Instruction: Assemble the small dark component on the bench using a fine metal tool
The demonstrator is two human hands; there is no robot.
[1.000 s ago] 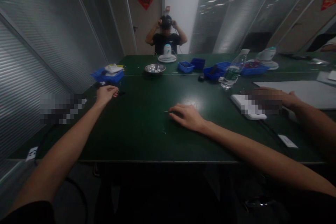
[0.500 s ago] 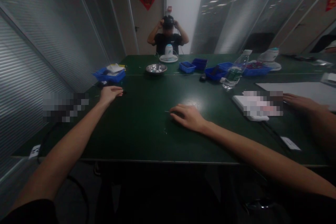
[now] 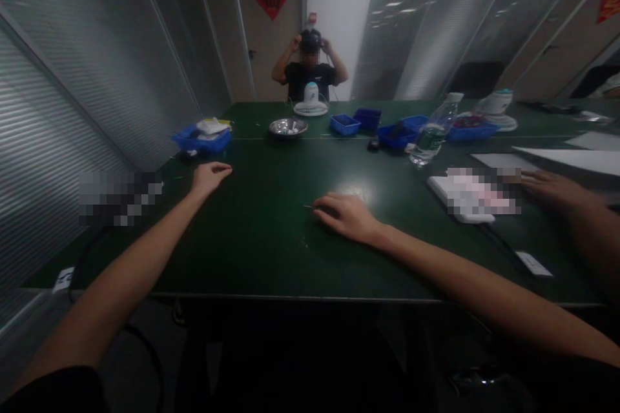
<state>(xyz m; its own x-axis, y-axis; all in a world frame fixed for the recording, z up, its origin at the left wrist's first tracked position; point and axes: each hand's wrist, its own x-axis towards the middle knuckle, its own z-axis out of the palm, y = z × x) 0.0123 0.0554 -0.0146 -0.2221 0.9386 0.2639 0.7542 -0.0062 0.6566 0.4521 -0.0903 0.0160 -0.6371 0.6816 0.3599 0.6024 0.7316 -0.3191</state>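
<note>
My left hand (image 3: 209,179) is over the left part of the green table (image 3: 261,245), close to a blue basket. Its thumb and fingers are pinched together, and whatever is between them is too small to make out. My right hand (image 3: 346,214) rests on the table near the middle, fingers curled. From its fingertips a thin, pale metal tip (image 3: 308,206) pokes out to the left; the rest of this slim tool is hidden in the hand.
The blue basket (image 3: 206,139) holds papers. Farther back stand a metal bowl (image 3: 288,128), blue trays (image 3: 345,124) and a white fan (image 3: 310,106). At right are a water bottle (image 3: 431,135), a white box (image 3: 448,200) and another person's hand (image 3: 542,187). A person (image 3: 310,71) sits opposite.
My left hand has shifted slightly right and turned, its fingertips still together. My right hand stays in place. At the far right, a white sheet beyond the other person's hand has moved.
</note>
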